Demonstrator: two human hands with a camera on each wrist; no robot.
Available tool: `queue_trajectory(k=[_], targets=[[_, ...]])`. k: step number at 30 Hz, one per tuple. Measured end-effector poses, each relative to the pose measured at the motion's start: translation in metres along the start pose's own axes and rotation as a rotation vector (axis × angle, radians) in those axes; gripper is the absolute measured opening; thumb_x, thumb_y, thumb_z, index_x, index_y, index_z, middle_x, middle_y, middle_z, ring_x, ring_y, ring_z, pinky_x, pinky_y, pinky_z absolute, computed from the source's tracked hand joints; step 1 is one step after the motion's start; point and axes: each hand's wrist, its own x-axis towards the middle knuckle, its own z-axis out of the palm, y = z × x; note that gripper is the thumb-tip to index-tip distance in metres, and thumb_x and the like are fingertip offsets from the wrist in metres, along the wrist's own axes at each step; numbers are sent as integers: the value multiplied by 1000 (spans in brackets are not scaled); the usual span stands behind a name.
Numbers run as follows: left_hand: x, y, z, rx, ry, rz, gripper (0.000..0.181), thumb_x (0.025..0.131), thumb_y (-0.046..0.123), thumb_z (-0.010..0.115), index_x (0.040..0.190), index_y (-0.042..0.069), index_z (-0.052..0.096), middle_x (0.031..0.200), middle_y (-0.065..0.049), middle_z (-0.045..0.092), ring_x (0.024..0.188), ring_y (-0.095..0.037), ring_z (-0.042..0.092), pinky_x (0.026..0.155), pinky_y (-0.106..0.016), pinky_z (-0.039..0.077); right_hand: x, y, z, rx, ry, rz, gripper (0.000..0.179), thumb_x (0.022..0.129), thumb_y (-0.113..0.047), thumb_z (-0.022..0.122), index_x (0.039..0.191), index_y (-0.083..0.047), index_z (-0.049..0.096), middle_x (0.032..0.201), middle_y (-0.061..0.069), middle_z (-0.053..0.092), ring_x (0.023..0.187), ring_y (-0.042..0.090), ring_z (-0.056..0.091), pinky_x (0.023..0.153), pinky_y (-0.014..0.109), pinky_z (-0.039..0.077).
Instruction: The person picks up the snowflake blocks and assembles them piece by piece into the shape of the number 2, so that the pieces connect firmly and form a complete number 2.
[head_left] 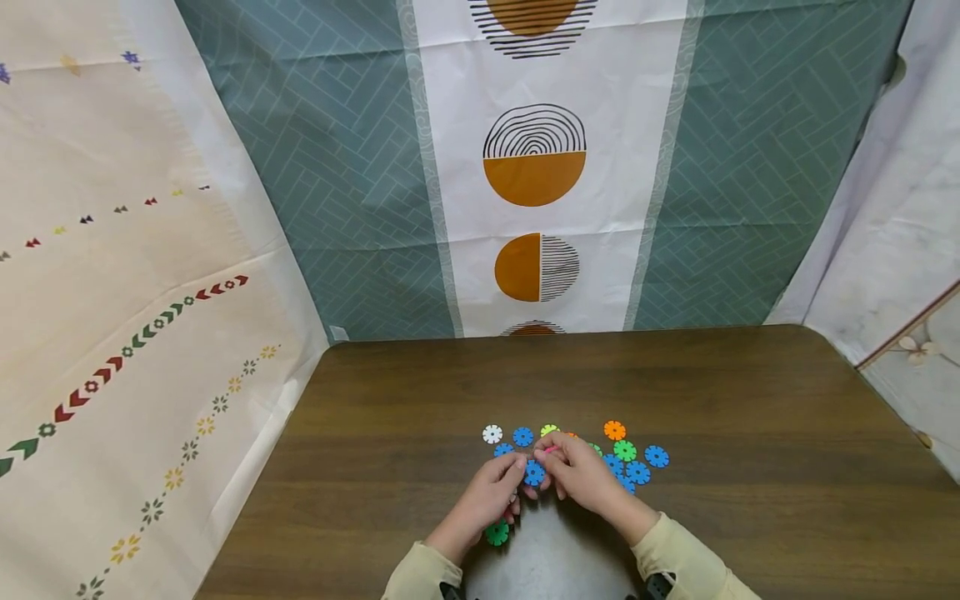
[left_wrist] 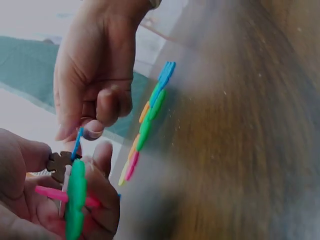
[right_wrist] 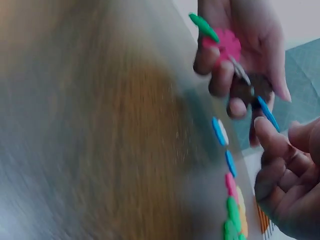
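My left hand (head_left: 489, 493) grips a joined piece made of notched plastic discs. It includes a brown disc (left_wrist: 59, 166), a green disc (left_wrist: 76, 200), a pink disc (right_wrist: 226, 46) and a pale disc (right_wrist: 240, 70) seen edge-on. A blue notched disc (head_left: 534, 473) stands at the brown one's edge, between the two hands. My right hand (head_left: 588, 477) pinches that blue disc by its outer edge, with thumb and fingertip on either side. How deep the blue disc sits in the brown one's slot cannot be told.
Loose notched discs lie on the brown wooden table (head_left: 375, 433) beyond the hands: a white disc (head_left: 492, 433), an orange disc (head_left: 614, 430), a light green disc (head_left: 625, 451) and several blue ones (head_left: 656, 456). A patterned cloth (head_left: 534, 225) hangs behind the table's far edge.
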Motion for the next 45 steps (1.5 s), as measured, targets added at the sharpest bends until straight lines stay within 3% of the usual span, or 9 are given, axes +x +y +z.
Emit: queue_trajectory(k=[7,11,16,19,22,25,29,37,45], targets=[[-7,-2,-9,11,62,-21,34,104,22,48,130,2,56,79,-10,61,49,-11,44,44,-23,43,12,4,-2,-447,190,-45,11,89,-11,71,80,-17,67,69,-11,58,63,7,51,61,28,45],[-10,-6,-13,39,56,-15,35,101,17,52,133,3,54,80,-9,60,47,-11,45,44,-25,46,20,5,1,-576,148,-110,7,84,-13,77,86,-16,72,78,-9,59,70,11,53,67,32,49],[-16,-10,-14,66,71,-32,32,100,17,56,127,1,56,79,-8,62,44,-12,51,42,-26,45,30,6,5,-684,23,-264,17,87,-15,74,105,-14,74,90,-1,61,77,14,57,67,32,51],[-18,-11,-14,86,86,-50,29,99,18,57,123,2,57,78,-7,63,44,-13,55,40,-24,43,34,4,8,-715,-57,-326,24,90,-15,71,114,-16,72,89,0,61,76,14,56,61,28,47],[-19,-11,-13,110,99,-58,25,98,17,58,119,3,58,78,-6,64,44,-13,56,40,-24,43,36,1,10,-726,-121,-332,30,91,-18,70,121,-18,70,84,-1,60,71,13,52,55,25,42],[-20,-12,-13,133,121,-52,23,98,15,57,117,3,58,78,-6,63,45,-14,55,40,-25,42,38,0,13,-752,-145,-320,31,91,-22,70,121,-20,70,88,-3,64,75,12,56,58,26,45],[-20,-12,-12,150,157,-45,20,98,14,57,116,5,57,77,-6,60,44,-14,52,40,-25,41,39,0,15,-759,-111,-312,25,86,-23,76,109,-18,72,93,-2,65,82,15,60,64,31,50],[-18,-10,-14,234,168,48,33,92,13,67,123,10,57,75,-2,47,40,-9,48,42,-26,47,35,2,10,-662,-68,-247,29,75,-21,85,83,-15,58,75,-5,48,66,11,47,56,27,39],[-15,-10,-16,213,162,71,31,91,5,66,122,7,60,71,0,43,37,-8,45,39,-25,46,31,6,9,-597,0,-196,26,78,-13,82,84,-16,56,63,-12,44,57,5,42,54,25,38]])
